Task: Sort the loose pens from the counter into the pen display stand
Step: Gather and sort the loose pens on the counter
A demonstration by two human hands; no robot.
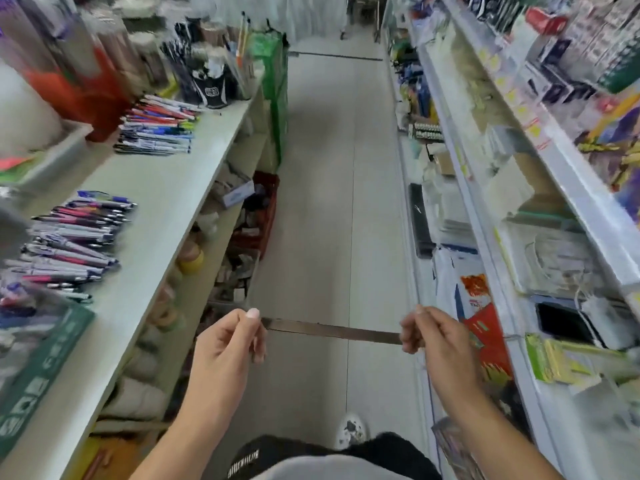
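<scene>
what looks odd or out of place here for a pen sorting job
Both hands are off the counter: the left hand and right hand pinch the ends of a thin dark strip over the aisle. Two heaps of loose pens lie unsorted on the counter.

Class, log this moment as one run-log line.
left hand: pinches strip end | right hand: pinches other end | pens: loose on counter | stage: sorting not begun
</scene>
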